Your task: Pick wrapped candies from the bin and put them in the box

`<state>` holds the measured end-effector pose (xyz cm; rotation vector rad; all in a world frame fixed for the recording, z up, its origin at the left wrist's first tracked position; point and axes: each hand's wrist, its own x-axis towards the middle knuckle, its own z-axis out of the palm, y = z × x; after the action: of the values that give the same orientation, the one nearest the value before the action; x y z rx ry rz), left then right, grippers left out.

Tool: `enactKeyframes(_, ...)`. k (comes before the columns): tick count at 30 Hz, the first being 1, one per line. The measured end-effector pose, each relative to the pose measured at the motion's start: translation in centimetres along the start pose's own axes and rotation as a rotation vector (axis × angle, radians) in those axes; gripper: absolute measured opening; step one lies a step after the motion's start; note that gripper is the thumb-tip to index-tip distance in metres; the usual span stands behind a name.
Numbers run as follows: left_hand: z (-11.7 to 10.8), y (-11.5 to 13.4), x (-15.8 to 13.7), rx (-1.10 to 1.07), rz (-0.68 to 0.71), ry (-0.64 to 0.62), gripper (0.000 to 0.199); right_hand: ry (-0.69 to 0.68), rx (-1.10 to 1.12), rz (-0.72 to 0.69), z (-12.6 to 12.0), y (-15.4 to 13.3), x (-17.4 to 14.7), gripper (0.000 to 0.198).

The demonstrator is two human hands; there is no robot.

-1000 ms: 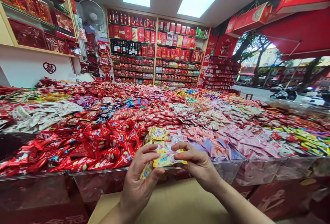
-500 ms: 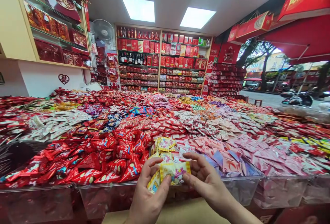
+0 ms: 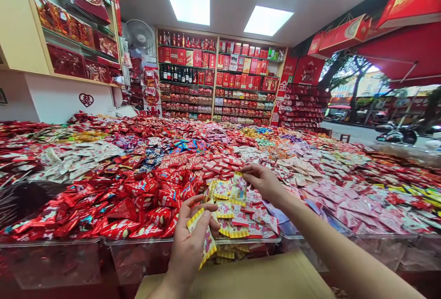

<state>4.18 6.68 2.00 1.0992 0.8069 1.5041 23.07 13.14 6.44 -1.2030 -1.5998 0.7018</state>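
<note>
My left hand (image 3: 193, 234) is closed around a yellow-edged candy packet (image 3: 208, 246), the thumb pressing on its face. Farther forward, my right hand (image 3: 263, 180) pinches the upper end of another yellow-edged candy packet (image 3: 238, 188), which hangs upright over the pile. Below it, similar yellow and pink packets (image 3: 225, 209) lie heaped in a clear plastic bin (image 3: 248, 241). Left of them is a bin of shiny red candy packets (image 3: 138, 207). My fingers partly cover both held packets.
A flat tan cardboard surface (image 3: 241, 280) lies in front of the bins. Pink packets (image 3: 354, 205) fill a bin to the right. Many more candies spread back towards the shelves (image 3: 213, 78). A black container (image 3: 31, 202) sits at left; a street with a scooter (image 3: 396, 132) shows at right.
My hands have moved apart. My right hand has gone forward and up with one packet to above the pile. My left hand has shifted slightly left, still holding a packet.
</note>
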Motion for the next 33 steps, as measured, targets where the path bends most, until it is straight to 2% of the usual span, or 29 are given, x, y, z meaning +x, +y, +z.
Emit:
enactKeyframes(5, 0.0, 0.1, 0.2, -0.01, 0.004, 0.12, 0.019, -0.035, -0.048, -0.016, 2.6, 0.8, 4.4, 0.009)
enactKeyframes(9, -0.1, 0.3, 0.3, -0.002, 0.007, 0.099, 0.016, -0.019, -0.019, 0.044, 3.0, 0.7, 5.3, 0.014)
enactKeyframes(12, -0.2, 0.5, 0.4, -0.008, -0.005, 0.086, 0.017, -0.014, 0.053, 0.135, 2.9, -0.6, 4.0, 0.026)
enactKeyframes(15, -0.2, 0.5, 0.6, -0.089, -0.032, 0.078, 0.03, -0.133, 0.183, 0.181, 3.5, -2.2, 0.9, 0.031)
enactKeyframes(18, -0.1, 0.3, 0.8, -0.146, -0.081, 0.083, 0.029, -0.313, 0.241, 0.12, 4.2, -3.1, -2.2, 0.02)
enactKeyframes(22, -0.1, 0.0, 0.9, -0.085, -0.049, 0.066, 0.027, -0.3, 0.167, -0.021, 3.9, -3.4, -3.5, 0.021)
enactKeyframes(24, -0.2, 0.0, 0.9, -0.097, -0.013, 0.117, 0.029, -0.319, 0.129, -0.033, 3.3, -3.3, -2.9, 0.018)
enactKeyframes(26, -0.4, 0.2, 1.1, -0.119, 0.021, 0.18, 0.028, -0.26, 0.036, 0.006, 2.9, -2.7, -1.8, 0.015)
enactKeyframes(30, -1.0, 0.6, 1.3, -0.08, 0.073, 0.228, 0.023, 0.01, -0.163, 0.082, 3.1, -0.5, 1.2, 0.007)
enactKeyframes(33, -1.0, 0.6, 1.3, -0.056, 0.056, 0.242, 0.023, 0.092, -0.269, 0.08, 4.2, 0.9, 3.1, 0.006)
